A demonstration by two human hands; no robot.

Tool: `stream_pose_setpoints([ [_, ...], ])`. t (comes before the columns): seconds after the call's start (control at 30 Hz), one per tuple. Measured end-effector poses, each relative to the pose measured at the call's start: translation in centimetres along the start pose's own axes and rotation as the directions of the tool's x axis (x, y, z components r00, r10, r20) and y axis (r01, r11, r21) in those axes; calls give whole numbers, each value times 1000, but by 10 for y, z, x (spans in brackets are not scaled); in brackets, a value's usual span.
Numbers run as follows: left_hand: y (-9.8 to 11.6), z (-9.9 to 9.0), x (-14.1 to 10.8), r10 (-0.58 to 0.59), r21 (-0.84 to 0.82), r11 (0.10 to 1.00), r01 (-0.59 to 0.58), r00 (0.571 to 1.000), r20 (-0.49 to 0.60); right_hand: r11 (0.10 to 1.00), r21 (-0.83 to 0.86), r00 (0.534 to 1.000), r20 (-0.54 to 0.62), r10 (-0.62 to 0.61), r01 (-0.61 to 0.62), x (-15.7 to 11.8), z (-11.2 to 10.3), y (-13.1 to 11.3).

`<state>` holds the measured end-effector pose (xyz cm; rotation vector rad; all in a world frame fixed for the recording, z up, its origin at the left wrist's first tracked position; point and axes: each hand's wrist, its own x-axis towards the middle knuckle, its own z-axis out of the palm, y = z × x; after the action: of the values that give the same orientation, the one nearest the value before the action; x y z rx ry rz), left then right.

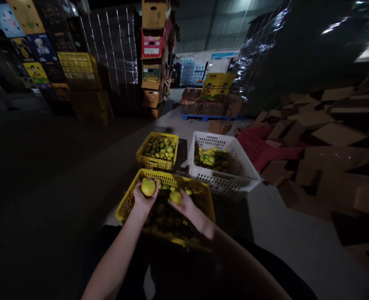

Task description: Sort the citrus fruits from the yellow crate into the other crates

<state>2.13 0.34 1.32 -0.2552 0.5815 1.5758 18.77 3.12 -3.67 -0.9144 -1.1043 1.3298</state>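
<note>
My left hand [143,201] is cupped around a yellow-green lemon [148,187], above the left side of the near yellow crate [209,206]. To its right, my right hand [187,204] grips another lemon [176,197] over the same crate, slightly blurred. Below both hands lie many more lemons, mostly in shadow. Behind stands a smaller-looking yellow crate [141,160] filled with green and yellow lemons [159,148]. At the right, a white crate [248,164] holds lemons [209,156] piled toward its left side.
Flattened cardboard boxes [337,133] and a red crate [259,146] lie heaped at the right. A tall stack of cartons [153,75] rises behind the crates. Farther back, a blue pallet [203,118] carries boxes. Yellow crates [79,68] sit on cartons at the left.
</note>
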Motion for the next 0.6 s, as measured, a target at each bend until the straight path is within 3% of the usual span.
stream_pose_setpoints([
  [0.07, 2, 0, -1, -20, -31, 999, 20, 1000, -8, 996, 62, 998, 6, 65, -66, 45, 17, -21],
  [0.1, 2, 1, -1, -32, -42, 999, 31, 999, -23, 975, 158, 987, -6, 160, -157, 62, 23, -32],
  [0.17, 2, 1, -1, -52, -46, 998, 49, 997, -59, 939, 216, 963, 34, 268, -269, 74, 27, -47],
  [0.27, 2, -1, 1, -52, -33, 998, 50, 996, -76, 909, 55, 903, 154, 401, -413, 49, 18, -48],
  [0.37, 0, -5, 3, -27, -28, 999, 26, 999, -31, 863, -145, 847, 169, 503, -484, 5, 0, -33],
  [0.43, -4, -9, 6, 5, 13, 1000, -5, 1000, -26, 843, -272, 843, 155, 515, -464, -19, -12, -25],
  [0.5, -12, -15, 11, 38, 98, 995, -33, 998, -49, 818, -455, 853, 203, 481, -353, -35, -20, -19],
  [0.6, -33, -30, 21, 34, 278, 960, 5, 991, -133, 731, -678, 779, 420, 466, -72, -55, -23, -8],
])
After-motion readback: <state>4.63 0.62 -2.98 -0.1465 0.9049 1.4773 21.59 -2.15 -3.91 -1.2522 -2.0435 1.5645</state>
